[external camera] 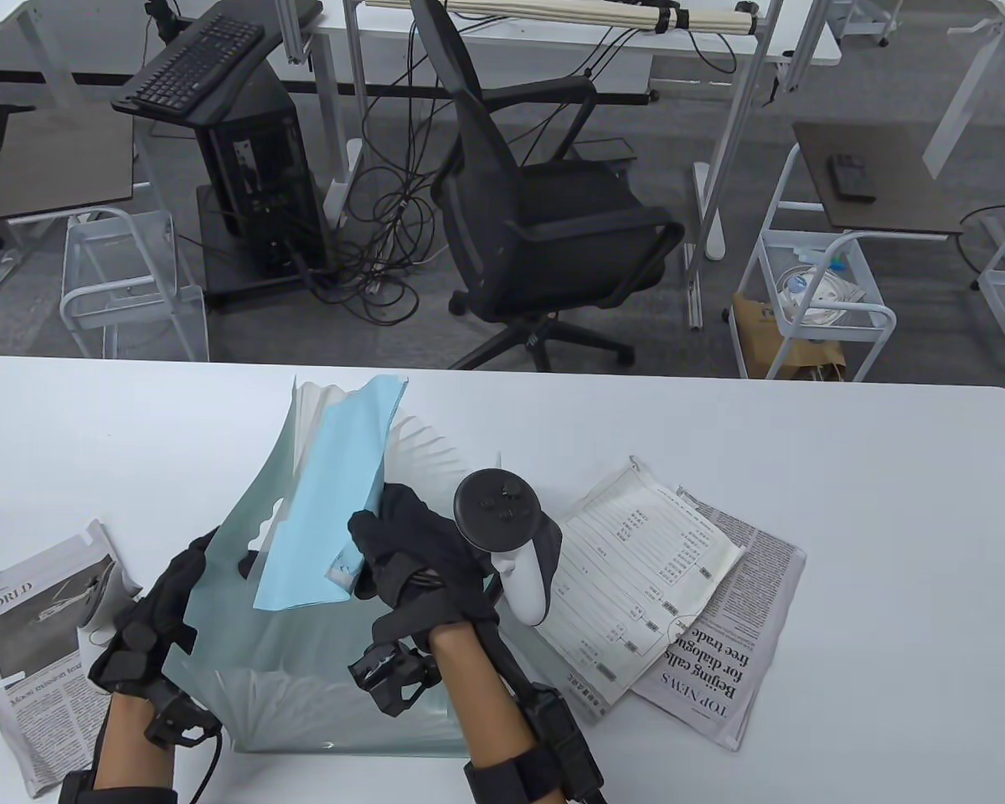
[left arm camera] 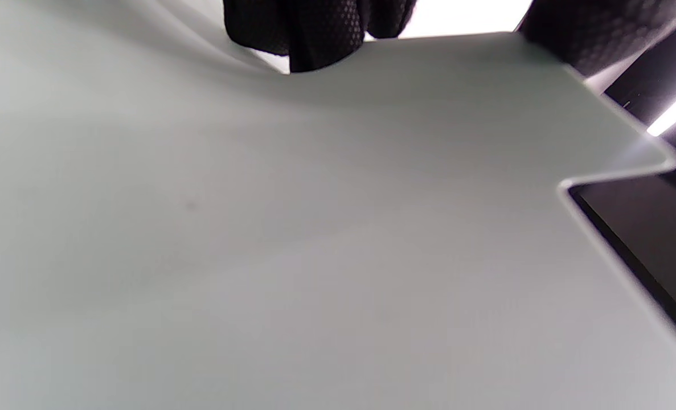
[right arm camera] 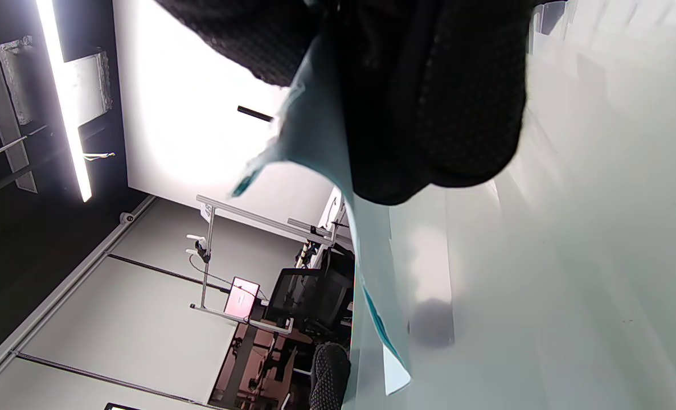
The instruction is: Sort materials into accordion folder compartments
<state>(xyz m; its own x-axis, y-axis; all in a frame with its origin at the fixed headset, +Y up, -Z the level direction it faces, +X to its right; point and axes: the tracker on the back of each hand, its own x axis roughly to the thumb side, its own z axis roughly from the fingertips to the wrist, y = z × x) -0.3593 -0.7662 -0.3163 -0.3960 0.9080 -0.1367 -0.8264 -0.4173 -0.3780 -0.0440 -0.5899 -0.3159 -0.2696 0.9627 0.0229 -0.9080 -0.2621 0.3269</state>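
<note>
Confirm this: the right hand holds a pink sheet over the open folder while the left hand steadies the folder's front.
Wrong colour. The sheet in the right hand is light blue, as the table view shows. The left hand does steady the folder.

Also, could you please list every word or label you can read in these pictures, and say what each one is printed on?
"WORLD": headline on the left newspaper.
"TOP NEWS" and "Beijing calls for dialogue, free trade": on the right newspaper, upside down; the last words are unsure.
The form sheet and all body text: too small to read.

left newspaper [external camera: 29, 662]: cut by frame edge | form sheet [external camera: 636, 578]: print too small to read
</note>
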